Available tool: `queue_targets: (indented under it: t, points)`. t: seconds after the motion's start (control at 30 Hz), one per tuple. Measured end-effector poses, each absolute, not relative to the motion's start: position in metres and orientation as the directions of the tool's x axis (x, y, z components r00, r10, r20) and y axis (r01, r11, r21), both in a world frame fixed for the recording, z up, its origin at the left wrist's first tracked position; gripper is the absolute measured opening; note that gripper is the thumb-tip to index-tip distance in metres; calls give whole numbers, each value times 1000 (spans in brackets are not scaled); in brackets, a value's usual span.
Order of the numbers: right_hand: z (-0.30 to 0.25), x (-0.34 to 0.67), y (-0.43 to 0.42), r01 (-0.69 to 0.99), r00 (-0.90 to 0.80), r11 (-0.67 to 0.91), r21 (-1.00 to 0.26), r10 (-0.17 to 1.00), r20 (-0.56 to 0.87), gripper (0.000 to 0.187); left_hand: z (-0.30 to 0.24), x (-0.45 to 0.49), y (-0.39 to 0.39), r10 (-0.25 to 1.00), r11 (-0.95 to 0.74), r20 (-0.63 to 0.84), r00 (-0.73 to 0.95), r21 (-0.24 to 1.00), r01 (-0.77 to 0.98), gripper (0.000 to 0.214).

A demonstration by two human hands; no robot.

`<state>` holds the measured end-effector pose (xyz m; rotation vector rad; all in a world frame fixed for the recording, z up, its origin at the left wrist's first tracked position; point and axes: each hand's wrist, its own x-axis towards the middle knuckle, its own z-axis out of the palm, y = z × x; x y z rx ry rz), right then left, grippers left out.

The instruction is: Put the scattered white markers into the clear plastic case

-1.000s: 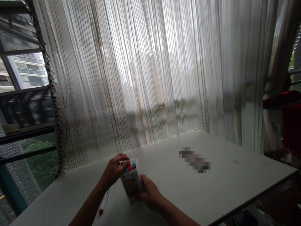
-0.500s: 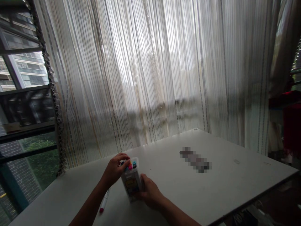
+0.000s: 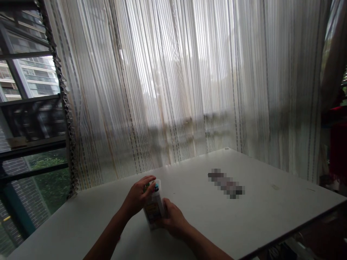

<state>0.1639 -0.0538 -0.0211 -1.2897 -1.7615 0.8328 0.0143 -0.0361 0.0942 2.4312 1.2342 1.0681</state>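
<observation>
A clear plastic box (image 3: 155, 208) with a printed label stands on the white table, tilted slightly. Colored marker caps show at its mouth, among them a blue-capped marker (image 3: 156, 187). My right hand (image 3: 175, 218) is wrapped round the box's lower right side. Over the mouth, my left hand (image 3: 141, 191) has its fingers bent together on the caps. Those fingers cover most of the caps, so what they grip, if anything, is hidden. A red-capped marker (image 3: 119, 238) lies on the table, almost entirely behind my left forearm.
The white table (image 3: 195, 202) stretches away to a striped sheer curtain (image 3: 173, 90). A pixelated long object (image 3: 226, 184) lies on it to the right. A window frame (image 3: 32, 101) is at the left, and red cloth (image 3: 338, 151) hangs at the far right.
My left hand has shifted slightly right and farther over the box's mouth, covering more caps. The red-capped marker is now mostly hidden by my forearm. My right hand keeps its hold.
</observation>
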Motion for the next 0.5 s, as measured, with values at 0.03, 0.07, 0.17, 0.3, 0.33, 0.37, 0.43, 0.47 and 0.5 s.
queue_targets:
  t: [0.03, 0.07, 0.17, 0.3, 0.33, 0.37, 0.43, 0.47, 0.5]
  points:
    - [-21, 164, -54, 449, -179, 268, -852, 962, 208, 47, 92, 14, -36, 769, -625, 512, 384, 476, 618, 40]
    - [-20, 164, -54, 450, -180, 267, -852, 962, 207, 47, 90, 14, -35, 770, -622, 510, 383, 471, 625, 41]
    - [-20, 164, -54, 450, -185, 272, -851, 960, 208, 46, 85, 13, -33, 773, -614, 503, 386, 442, 653, 43]
    - [-21, 164, -53, 451, -189, 278, -848, 959, 213, 46, 84, 12, -35, 755, -626, 509, 414, 371, 686, 44]
    - [-21, 164, -53, 451, -188, 280, -848, 958, 216, 46, 84, 11, -36, 751, -628, 506, 423, 351, 695, 45]
    - [-21, 164, -53, 449, -188, 283, -847, 957, 219, 46, 85, 11, -37, 749, -628, 502, 432, 329, 706, 47]
    - [-21, 164, -53, 444, -191, 291, -847, 955, 228, 47, 87, 11, -40, 742, -630, 494, 454, 282, 724, 49]
    - [-21, 164, -53, 441, -193, 296, -847, 953, 233, 47, 87, 11, -41, 735, -636, 490, 468, 258, 727, 49]
    - [-21, 164, -53, 439, -194, 299, -848, 952, 235, 47, 88, 11, -42, 727, -643, 488, 484, 237, 728, 48]
